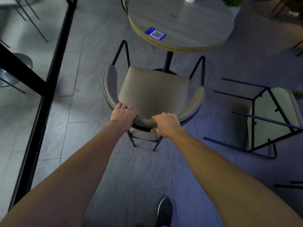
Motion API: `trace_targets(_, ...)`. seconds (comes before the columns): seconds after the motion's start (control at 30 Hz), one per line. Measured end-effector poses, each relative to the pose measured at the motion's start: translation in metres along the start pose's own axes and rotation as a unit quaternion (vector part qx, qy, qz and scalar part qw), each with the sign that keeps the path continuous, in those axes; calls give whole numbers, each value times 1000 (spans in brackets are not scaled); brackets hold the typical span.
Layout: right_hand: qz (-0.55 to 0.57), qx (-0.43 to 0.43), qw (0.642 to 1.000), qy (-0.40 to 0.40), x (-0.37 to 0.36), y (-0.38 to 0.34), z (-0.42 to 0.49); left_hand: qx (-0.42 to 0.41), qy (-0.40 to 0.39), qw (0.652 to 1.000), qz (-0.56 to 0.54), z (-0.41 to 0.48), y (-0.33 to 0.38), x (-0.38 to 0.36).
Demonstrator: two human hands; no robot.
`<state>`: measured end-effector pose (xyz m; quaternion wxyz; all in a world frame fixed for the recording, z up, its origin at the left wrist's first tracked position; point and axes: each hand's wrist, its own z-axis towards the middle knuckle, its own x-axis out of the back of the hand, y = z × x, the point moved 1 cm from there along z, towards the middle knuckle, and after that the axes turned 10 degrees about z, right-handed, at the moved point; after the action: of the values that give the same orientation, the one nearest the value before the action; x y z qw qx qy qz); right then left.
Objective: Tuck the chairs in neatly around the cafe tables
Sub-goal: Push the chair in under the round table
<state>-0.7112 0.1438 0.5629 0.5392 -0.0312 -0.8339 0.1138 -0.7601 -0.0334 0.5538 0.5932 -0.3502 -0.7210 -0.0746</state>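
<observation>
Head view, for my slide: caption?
Left hand and right hand grip a chair by its backrest before the table; a tipped chair lies nearby.

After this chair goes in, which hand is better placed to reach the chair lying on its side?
Probably the right hand: the tipped chair lies on the floor to its right, while the left hand grips the upright chair's backrest farther away.
</observation>
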Motion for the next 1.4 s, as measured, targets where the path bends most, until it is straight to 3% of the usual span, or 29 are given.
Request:
trace_targets(0.6,34,0,999,-5,6,-17,34,-23,6,1000,13,21,-39,-6)
trace_targets(1.17,26,-81,996,17,7,-44,63,-56,16,998,22,40,-77,-14)
trace_targets(1.4,44,-99,993,40,6,-49,51,-75,-36,996,12,30,-59,2)
